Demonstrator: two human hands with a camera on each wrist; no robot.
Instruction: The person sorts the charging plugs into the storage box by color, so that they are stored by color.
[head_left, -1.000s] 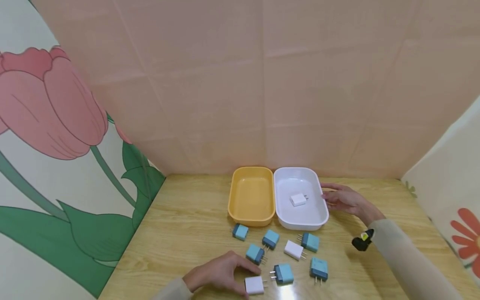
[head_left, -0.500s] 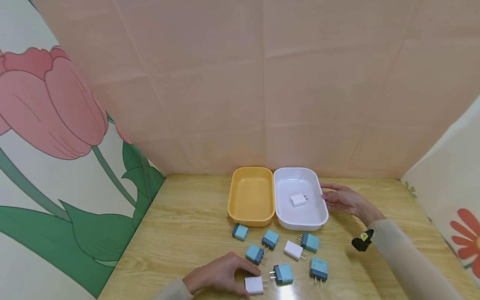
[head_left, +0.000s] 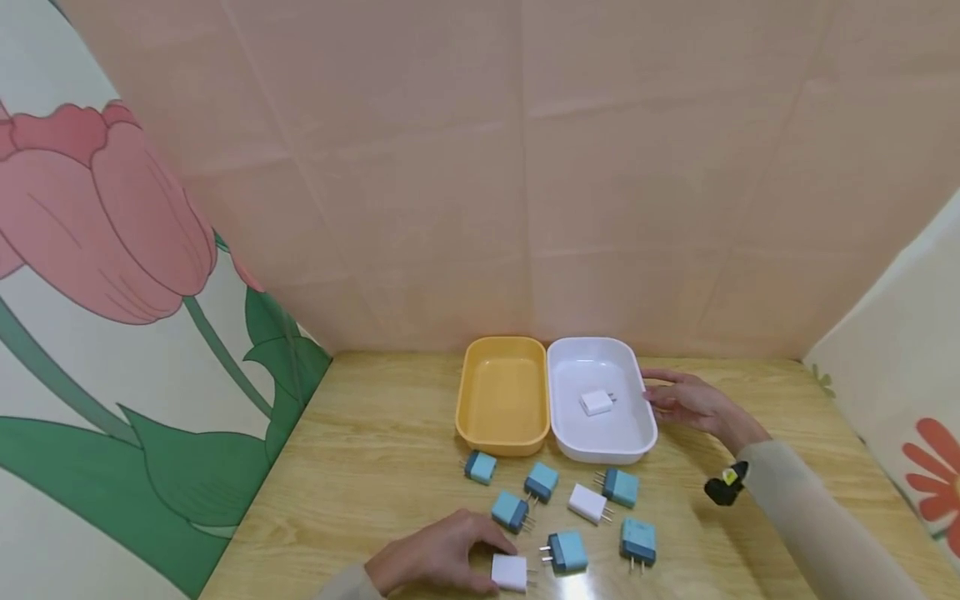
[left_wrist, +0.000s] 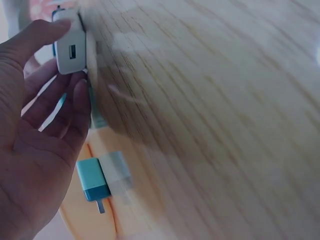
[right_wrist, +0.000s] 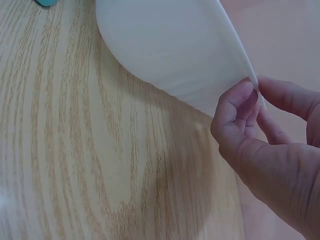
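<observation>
At the table's front, my left hand (head_left: 450, 552) pinches a white plug-in charger (head_left: 509, 572) between thumb and fingers. In the left wrist view this charger (left_wrist: 71, 52) shows its USB port, and the thumb (left_wrist: 47, 35) lies on its side. My right hand (head_left: 693, 406) holds the right side of a white tray (head_left: 603, 452). From the right wrist, thumb and fingers of that hand (right_wrist: 270, 135) grip the tray's rim (right_wrist: 239, 45). A white charger (head_left: 597, 402) lies inside the tray. Another white charger (head_left: 588, 502) is on the table.
A yellow tray (head_left: 502, 447) stands against the white one's left side. Several blue chargers lie in front of the trays, among them one blue charger (head_left: 566, 552) just right of my left hand and another blue charger (head_left: 637, 541) farther right. A pink cloth (head_left: 525, 208) hangs behind.
</observation>
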